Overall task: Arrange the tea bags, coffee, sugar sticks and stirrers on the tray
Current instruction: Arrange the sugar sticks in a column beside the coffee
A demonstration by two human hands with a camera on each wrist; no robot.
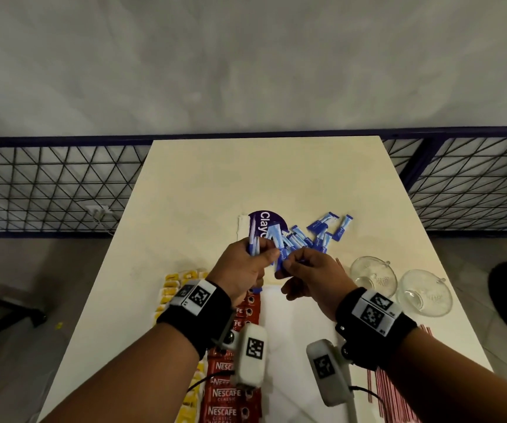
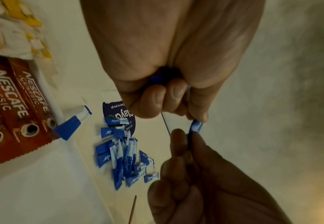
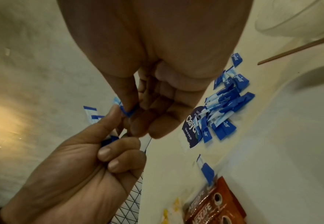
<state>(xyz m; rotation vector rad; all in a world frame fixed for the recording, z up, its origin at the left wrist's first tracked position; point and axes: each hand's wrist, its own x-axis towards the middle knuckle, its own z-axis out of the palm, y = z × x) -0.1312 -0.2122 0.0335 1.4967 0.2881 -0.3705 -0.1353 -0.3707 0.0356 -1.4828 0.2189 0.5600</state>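
Note:
Over the cream table, my left hand (image 1: 259,254) grips a small bundle of blue-and-white sugar sticks (image 1: 253,242); its curled fingers (image 2: 157,98) wrap them. My right hand (image 1: 287,264) pinches one more sugar stick (image 2: 195,127) between thumb and forefinger, right beside the left hand's bundle (image 3: 92,113). A loose pile of sugar sticks (image 1: 316,236) lies just beyond both hands. Red Nescafe coffee sachets (image 1: 224,392) sit in a row under my left wrist, on the white tray (image 1: 294,325), with yellow tea bags (image 1: 169,288) to their left. Thin red stirrers (image 1: 392,401) lie at the near right.
A torn purple Clayo packet (image 1: 264,224) lies under the left side of the pile. Two clear glass cups (image 1: 374,274) (image 1: 426,293) stand on their sides right of my right hand. A wire fence runs behind the table's far edge.

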